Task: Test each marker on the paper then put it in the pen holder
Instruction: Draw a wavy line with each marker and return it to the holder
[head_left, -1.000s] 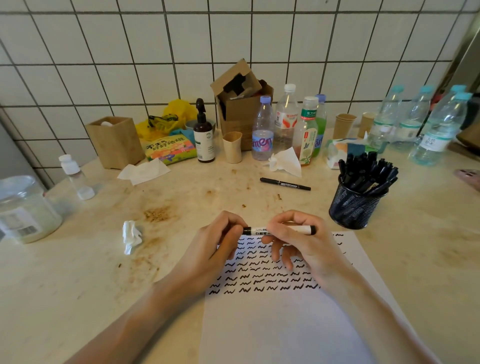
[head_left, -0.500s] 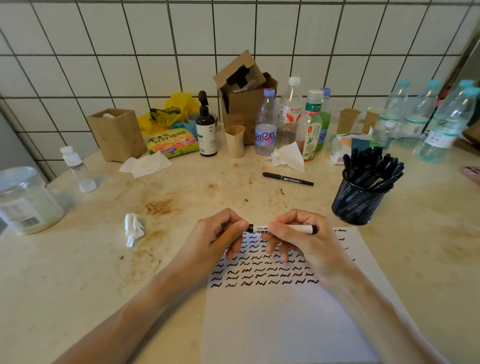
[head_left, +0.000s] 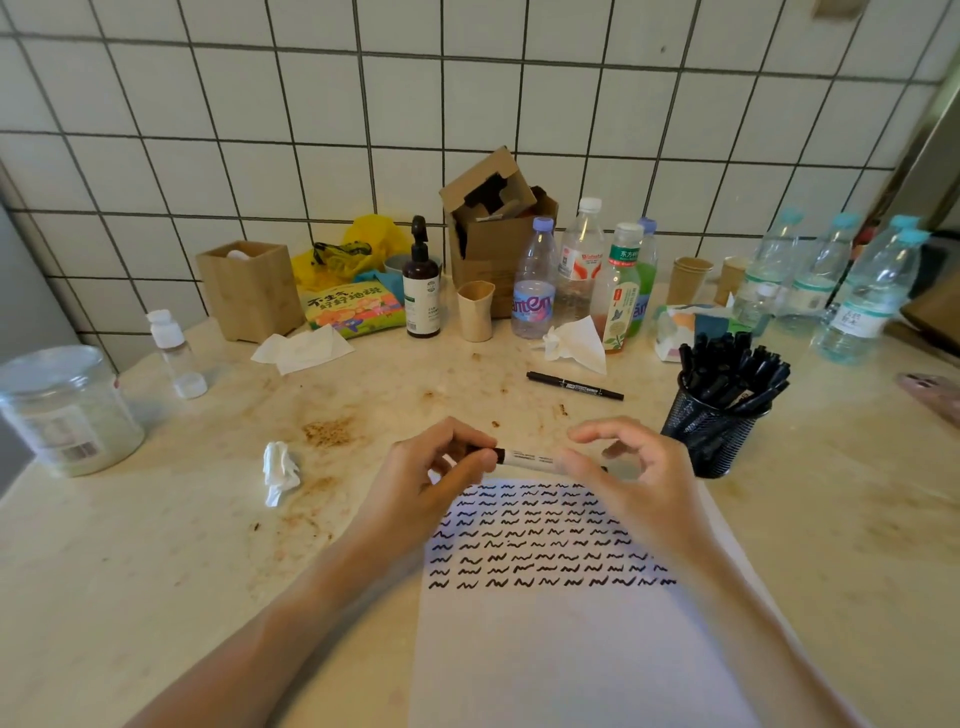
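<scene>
A white-bodied marker (head_left: 524, 458) lies level just above the top edge of the paper (head_left: 571, 654), which carries several rows of black squiggles. My left hand (head_left: 431, 483) grips the marker's black left end. My right hand (head_left: 639, 483) arches over the right end with its fingers lifted off the barrel; only the thumb lies against it. The black mesh pen holder (head_left: 706, 441) stands to the right of my right hand, full of several black markers. One more black marker (head_left: 574, 385) lies on the counter behind my hands.
Along the tiled wall stand several water bottles (head_left: 535, 283), a cardboard box (head_left: 493, 244), a pump bottle (head_left: 422, 291), paper cups and a wooden box (head_left: 252, 291). A plastic jar (head_left: 67, 410) sits far left, with a crumpled tissue (head_left: 279, 470) near my left hand.
My right hand's fingers have lifted off the marker and spread, while my left hand keeps its grip on the cap end. The camera has tilted slightly.
</scene>
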